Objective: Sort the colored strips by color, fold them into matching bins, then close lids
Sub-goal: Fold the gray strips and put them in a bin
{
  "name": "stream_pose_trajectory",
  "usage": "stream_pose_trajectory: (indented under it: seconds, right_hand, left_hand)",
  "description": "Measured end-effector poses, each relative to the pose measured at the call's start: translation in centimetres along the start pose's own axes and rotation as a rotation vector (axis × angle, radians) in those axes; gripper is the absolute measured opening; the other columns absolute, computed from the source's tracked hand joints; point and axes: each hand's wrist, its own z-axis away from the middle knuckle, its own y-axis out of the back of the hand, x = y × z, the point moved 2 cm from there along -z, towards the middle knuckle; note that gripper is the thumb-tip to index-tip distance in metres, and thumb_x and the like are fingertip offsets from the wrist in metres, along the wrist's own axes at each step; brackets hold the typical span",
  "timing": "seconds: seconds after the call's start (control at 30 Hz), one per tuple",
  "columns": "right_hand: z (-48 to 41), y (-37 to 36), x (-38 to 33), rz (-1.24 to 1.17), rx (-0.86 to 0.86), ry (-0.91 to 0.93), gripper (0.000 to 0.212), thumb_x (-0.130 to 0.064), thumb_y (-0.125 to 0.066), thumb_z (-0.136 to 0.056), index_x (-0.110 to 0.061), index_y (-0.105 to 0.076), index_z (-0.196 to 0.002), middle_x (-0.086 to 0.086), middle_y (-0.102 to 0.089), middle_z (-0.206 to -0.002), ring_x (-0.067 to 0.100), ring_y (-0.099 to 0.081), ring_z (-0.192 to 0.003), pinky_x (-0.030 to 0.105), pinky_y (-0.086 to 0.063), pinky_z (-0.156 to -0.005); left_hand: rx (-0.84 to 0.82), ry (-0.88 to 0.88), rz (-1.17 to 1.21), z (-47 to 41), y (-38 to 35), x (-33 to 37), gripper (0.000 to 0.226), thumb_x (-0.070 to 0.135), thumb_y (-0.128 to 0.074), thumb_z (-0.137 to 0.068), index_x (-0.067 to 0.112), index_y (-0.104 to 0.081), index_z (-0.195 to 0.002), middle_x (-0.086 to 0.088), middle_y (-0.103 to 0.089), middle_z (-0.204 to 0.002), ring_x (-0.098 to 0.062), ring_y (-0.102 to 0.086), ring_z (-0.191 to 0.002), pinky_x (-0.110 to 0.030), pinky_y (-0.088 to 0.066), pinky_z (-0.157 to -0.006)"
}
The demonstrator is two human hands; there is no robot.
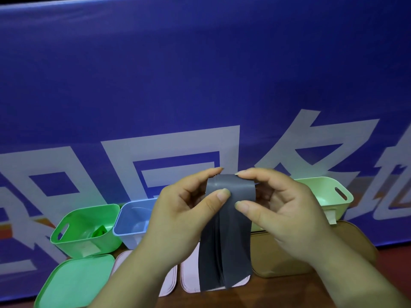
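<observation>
A grey strip [226, 241] hangs folded over in front of me, its doubled layers dangling down. My left hand [178, 218] pinches its top fold from the left with thumb and fingers. From the right, my right hand [282, 210] pinches the same fold. Behind the hands stands a row of open bins: a green bin [73, 238] with a green strip [99, 231] inside, a blue bin [131, 221], and a pale green bin [329, 192] at the right. Whatever lies between the blue and pale green bins is hidden by my hands.
Lids lie in front of the bins: a green lid [75, 283], two pale pink lids [169, 281] [191, 278], and a tan lid [275, 256]. A blue banner [200, 74] with white characters rises right behind the bins. Brown tabletop [289, 292] shows at the bottom.
</observation>
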Motion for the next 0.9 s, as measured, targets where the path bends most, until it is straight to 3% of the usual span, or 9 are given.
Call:
stream_pose_trajectory:
  seconds: [0.17,0.3,0.43,0.57,0.7,0.9]
  right_hand:
    - [0.0,0.0,-0.4,-0.058,0.001,-0.028,0.039,-0.023,-0.077,-0.078,-0.033,-0.067,-0.114,-0.005,-0.071,-0.112,0.018,-0.068,-0.106,0.025,-0.057,-0.08]
    - [-0.1,0.1,-0.8,-0.104,0.022,-0.082,0.039,-0.025,-0.077,-0.077,-0.028,-0.065,-0.114,-0.009,-0.073,-0.107,0.012,-0.07,-0.101,0.017,-0.055,-0.068]
    - [-0.4,0.1,-0.7,-0.127,0.041,-0.117,0.037,-0.024,-0.075,-0.078,-0.026,-0.067,-0.114,-0.001,-0.075,-0.107,0.018,-0.072,-0.1,0.027,-0.058,-0.08]
    - [-0.4,0.1,-0.9,-0.155,0.025,-0.149,0.037,-0.024,-0.079,-0.078,-0.022,-0.067,-0.113,0.001,-0.076,-0.103,0.018,-0.072,-0.098,0.028,-0.058,-0.077]
    - [-0.3,0.1,-1.4,-0.131,0.02,-0.164,0.043,-0.032,-0.069,-0.072,-0.022,-0.066,-0.114,-0.005,-0.076,-0.1,0.015,-0.072,-0.097,0.025,-0.058,-0.074]
    - [-0.1,0.1,-1.7,-0.04,0.037,-0.151,0.047,-0.041,-0.067,-0.07,-0.03,-0.064,-0.115,-0.02,-0.071,-0.102,0.002,-0.068,-0.101,0.016,-0.055,-0.074]
  left_hand:
    - [-0.034,0.012,-0.106,0.0,0.5,0.2,0.046,0.041,-0.074,-0.08,0.04,-0.063,-0.125,0.015,-0.072,-0.111,-0.007,-0.066,-0.107,-0.023,-0.056,-0.085]
    - [-0.059,-0.002,-0.105,0.1,0.7,0.1,0.054,0.033,-0.076,-0.078,0.04,-0.06,-0.129,0.011,-0.068,-0.119,-0.015,-0.065,-0.113,-0.029,-0.057,-0.089]
    - [-0.078,-0.017,-0.113,0.2,0.7,0.2,0.049,0.025,-0.078,-0.078,0.035,-0.065,-0.124,0.01,-0.069,-0.119,-0.017,-0.066,-0.111,-0.029,-0.058,-0.086]
    - [-0.075,-0.034,-0.096,0.3,0.5,0.4,0.046,0.025,-0.075,-0.075,0.029,-0.067,-0.12,0.015,-0.071,-0.112,-0.011,-0.067,-0.105,-0.021,-0.056,-0.082]
    - [-0.057,-0.053,-0.092,0.4,0.4,0.3,0.045,0.025,-0.073,-0.074,0.027,-0.067,-0.119,0.016,-0.072,-0.11,-0.008,-0.068,-0.104,-0.017,-0.055,-0.08]
    - [-0.038,-0.047,-0.056,0.3,0.4,-0.1,0.043,0.023,-0.075,-0.077,0.03,-0.068,-0.119,0.009,-0.072,-0.113,-0.016,-0.068,-0.107,-0.023,-0.057,-0.082]
